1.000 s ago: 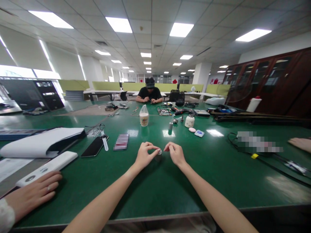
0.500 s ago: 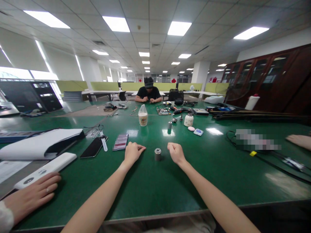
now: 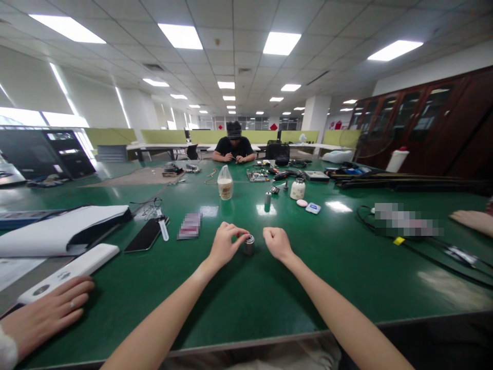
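A small grey metal cylinder (image 3: 249,244) stands upright on the green table (image 3: 246,298), in front of me. My left hand (image 3: 225,244) is closed in a pinch, its fingertips touching the cylinder's left side. My right hand (image 3: 278,242) rests on the table just right of the cylinder as a loose fist, apart from it and holding nothing that I can see.
Left of me lie a black phone (image 3: 145,235), a white remote (image 3: 69,271), an open folder (image 3: 61,231) and another person's hand (image 3: 46,313). Further back stand a plastic cup (image 3: 225,183), a white bottle (image 3: 298,189) and small parts. Cables (image 3: 435,246) run at the right. A person sits across the table.
My left hand let go of the cylinder and drew back to the left, then came back and pinched it again. The right hand stayed beside it, closed.
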Motion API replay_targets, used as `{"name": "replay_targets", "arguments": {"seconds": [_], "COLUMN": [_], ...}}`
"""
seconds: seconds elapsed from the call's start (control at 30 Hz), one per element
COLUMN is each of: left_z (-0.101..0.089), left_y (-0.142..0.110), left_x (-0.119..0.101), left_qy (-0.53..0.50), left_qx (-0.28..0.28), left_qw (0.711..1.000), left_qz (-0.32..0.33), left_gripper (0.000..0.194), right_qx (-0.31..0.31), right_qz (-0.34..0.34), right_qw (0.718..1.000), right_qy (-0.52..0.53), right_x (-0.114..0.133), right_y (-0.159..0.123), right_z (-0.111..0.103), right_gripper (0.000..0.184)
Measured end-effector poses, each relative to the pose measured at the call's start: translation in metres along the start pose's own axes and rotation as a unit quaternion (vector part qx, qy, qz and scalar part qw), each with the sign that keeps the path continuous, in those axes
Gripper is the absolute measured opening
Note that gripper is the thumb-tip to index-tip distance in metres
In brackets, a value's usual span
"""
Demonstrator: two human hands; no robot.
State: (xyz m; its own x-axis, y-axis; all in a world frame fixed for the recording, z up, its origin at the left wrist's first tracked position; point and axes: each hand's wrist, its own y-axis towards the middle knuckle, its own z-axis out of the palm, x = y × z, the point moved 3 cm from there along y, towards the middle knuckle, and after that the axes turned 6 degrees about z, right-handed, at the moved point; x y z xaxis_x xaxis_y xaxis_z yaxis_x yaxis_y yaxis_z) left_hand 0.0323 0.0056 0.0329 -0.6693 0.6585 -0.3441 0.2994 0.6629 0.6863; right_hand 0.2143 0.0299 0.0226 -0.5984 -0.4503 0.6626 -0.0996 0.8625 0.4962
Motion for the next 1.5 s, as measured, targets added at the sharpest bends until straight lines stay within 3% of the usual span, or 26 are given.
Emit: {"name": "replay_targets", "arguments": {"seconds": [0.53,0.77,0.97,1.1,1.2,1.33,1.5], "left_z": [0.0,-0.009,-0.015,-0.016,-0.015,-0.013,-0.013], "left_y": [-0.001,-0.003,-0.004,-0.004,-0.005,-0.006,-0.006], "left_x": [-0.002,0.0,0.007,0.005,0.004,0.005,0.006], "left_qy": [0.007,0.005,0.028,0.054,0.055,0.065,0.097], "left_qx": [0.015,-0.073,-0.089,-0.095,-0.095,-0.095,-0.103], "left_qw": [1.0,0.997,0.995,0.993,0.992,0.992,0.988], "left_qz": [0.004,-0.025,-0.04,-0.053,-0.059,-0.06,-0.064], "left_gripper": [0.026,0.029,0.027,0.026,0.027,0.03,0.032], "right_qx": [0.024,0.059,0.073,0.009,-0.032,-0.007,0.035], "right_qz": [-0.004,-0.026,-0.049,-0.024,-0.007,0.015,0.053], "right_qw": [0.999,0.997,0.996,0.999,0.999,0.987,0.98], "right_qy": [0.039,0.029,0.016,0.046,-0.038,-0.16,-0.186], "right_x": [0.003,0.01,0.012,0.0,-0.019,-0.045,-0.055], "right_y": [-0.001,-0.004,-0.003,0.011,0.021,0.024,0.021], "right_z": [-0.001,0.003,0.011,0.008,0.005,0.009,0.014], "right_gripper": [0.029,0.025,0.027,0.034,0.029,0.019,0.023]}}
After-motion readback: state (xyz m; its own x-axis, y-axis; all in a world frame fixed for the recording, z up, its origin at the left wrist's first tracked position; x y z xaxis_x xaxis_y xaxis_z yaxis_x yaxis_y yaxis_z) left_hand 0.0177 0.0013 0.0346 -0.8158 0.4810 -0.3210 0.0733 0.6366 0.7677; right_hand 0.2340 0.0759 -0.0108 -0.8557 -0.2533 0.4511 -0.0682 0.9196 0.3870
